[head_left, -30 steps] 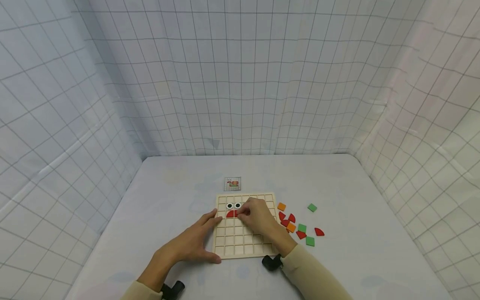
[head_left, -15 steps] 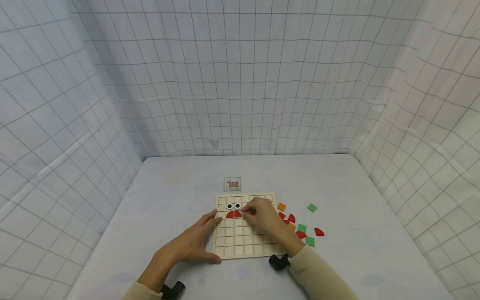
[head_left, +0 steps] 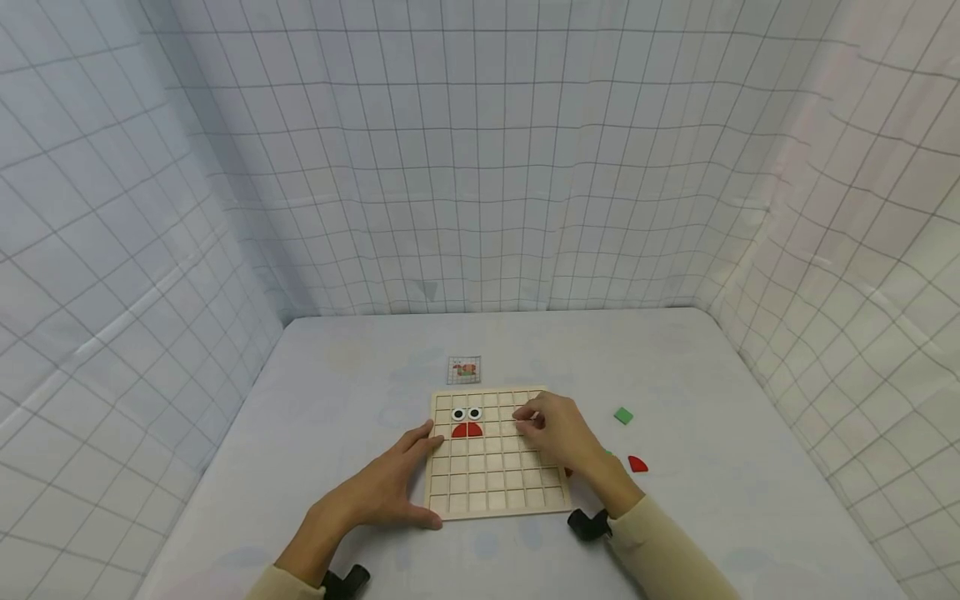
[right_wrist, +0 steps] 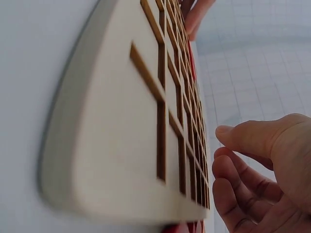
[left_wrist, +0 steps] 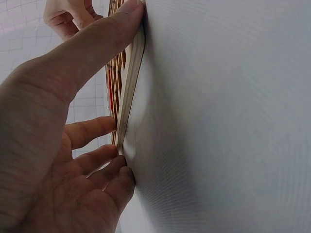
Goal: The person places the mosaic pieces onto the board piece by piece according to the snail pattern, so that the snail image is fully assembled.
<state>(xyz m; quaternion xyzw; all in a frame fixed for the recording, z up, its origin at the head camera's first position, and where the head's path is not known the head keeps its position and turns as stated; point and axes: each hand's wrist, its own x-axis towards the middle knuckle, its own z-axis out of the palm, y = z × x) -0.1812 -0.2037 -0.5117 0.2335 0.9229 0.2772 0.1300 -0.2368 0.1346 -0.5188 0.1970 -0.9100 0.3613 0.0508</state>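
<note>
A pale wooden grid board (head_left: 487, 514) lies in front of me in the head view. My left hand (head_left: 386, 483) rests on its left side, fingers stretched along the edge and thumb at the near left corner. Over the board's right part hovers my right hand (head_left: 558, 429); the right wrist view shows nothing between its thumb (right_wrist: 243, 136) and bent fingers. Two round eye pieces (head_left: 458, 414) sit side by side in the grid. Just below them, two red quarter-circle pieces (head_left: 460, 431) form a half circle.
A small picture card (head_left: 464, 370) lies beyond the board. Right of the right hand are a green square tile (head_left: 623, 415) and a red quarter-circle piece (head_left: 637, 463); the right arm hides most other loose pieces. A gridded curtain (head_left: 480, 167) encloses the table (head_left: 360, 367).
My right hand has let go of the second red quarter-circle piece, now lying in its cell, and moved right across the board, covering most loose pieces. My left hand stays put.
</note>
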